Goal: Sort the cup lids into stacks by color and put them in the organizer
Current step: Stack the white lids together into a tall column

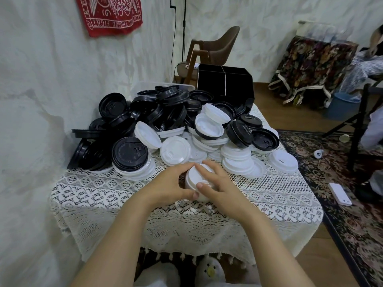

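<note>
- We look down on a desk [124, 193] covered with a white lace cloth. Two bare hands meet at its middle, just in front of a heap of lids.
- The left hand [163, 183] and the right hand [219, 183] cup a short stack of white lids [195, 179] between them. The fingers [207, 164] curl round its rim from both sides, so both hands have hold of it.
- The stack sits low over the cloth. We cannot tell whether it rests there or is lifted.
- Behind it lies a loose pile of lids [176, 121]. Black ones are mostly left and back, white ones right and front, and many are tilted or upside down.
- The black organizer [226, 83] stands at the far end of the desk, beyond the pile. We cannot see into its compartments.
- We judge the lids to be light, thin, springy plastic, smooth and likely to slide apart. The stack seems best held by its rims from opposite sides, upright, with gentle pressure so nothing cracks.
</note>
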